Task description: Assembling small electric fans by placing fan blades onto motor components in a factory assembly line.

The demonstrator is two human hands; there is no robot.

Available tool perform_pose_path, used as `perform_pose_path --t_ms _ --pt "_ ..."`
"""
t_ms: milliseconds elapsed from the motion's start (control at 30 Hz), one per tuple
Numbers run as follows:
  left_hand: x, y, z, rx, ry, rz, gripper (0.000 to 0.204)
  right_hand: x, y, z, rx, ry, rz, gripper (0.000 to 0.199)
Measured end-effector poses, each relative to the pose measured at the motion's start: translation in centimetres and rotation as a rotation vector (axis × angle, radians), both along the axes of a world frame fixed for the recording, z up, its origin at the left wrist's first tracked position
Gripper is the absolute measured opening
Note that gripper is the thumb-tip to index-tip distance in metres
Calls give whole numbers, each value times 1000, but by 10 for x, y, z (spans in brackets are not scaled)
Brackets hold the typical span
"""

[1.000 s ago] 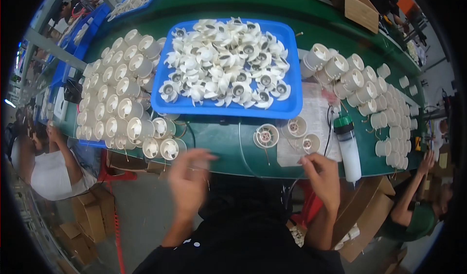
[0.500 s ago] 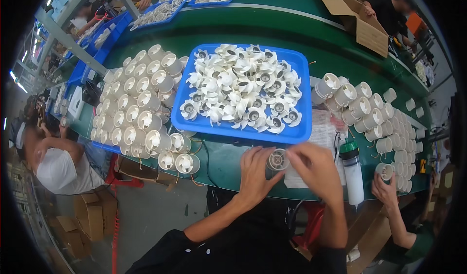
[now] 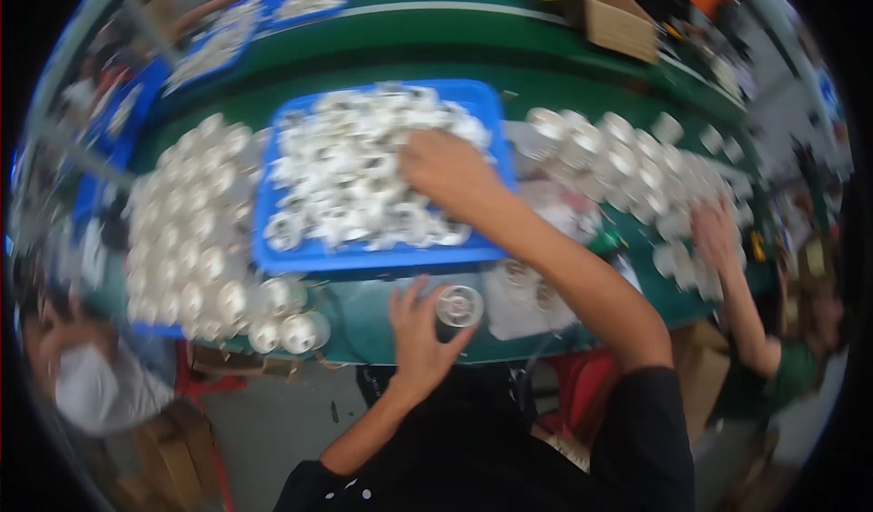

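My left hand [image 3: 420, 337] is closed round a white cup-shaped plastic housing [image 3: 459, 306], thumb and fingers on its sides. Its round spoked inside faces up, just over the table's front edge. Over the blue tray [image 3: 382, 259], my right hand [image 3: 447, 171] reaches down into a heap of white fan impellers [image 3: 350, 185]. Its fingers look curled and closed; the fingertips are blurred among the impellers, and what they grip is hidden.
White housings with impellers inside [image 3: 195, 230] crowd the left side; more housings [image 3: 627, 153] stand at right. A co-worker's hand [image 3: 717, 232] touches these. A paper sheet [image 3: 509, 316] lies right of my left hand, a green-capped bottle [image 3: 607, 242] beyond it. A cardboard box [image 3: 618, 25] stands behind.
My right hand has left the housing and moved up and left onto the impeller heap. My left hand keeps the housing. The view has shifted, and the co-worker's hand has reached further in.
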State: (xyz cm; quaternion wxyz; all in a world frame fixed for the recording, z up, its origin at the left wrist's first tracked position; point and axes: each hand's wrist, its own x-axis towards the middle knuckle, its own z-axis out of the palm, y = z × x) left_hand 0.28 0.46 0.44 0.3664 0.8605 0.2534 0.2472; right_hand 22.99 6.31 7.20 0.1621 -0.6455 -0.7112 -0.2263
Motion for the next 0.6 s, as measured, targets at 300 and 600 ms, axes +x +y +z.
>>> perform_pose_path --t_ms 300,600 --pt "9 -3 8 -39 1 26 57 -5 -4 10 120 -187 -44 6" --pt "3 -1 6 20 -19 16 59 -4 -62 29 237 -154 239 13"
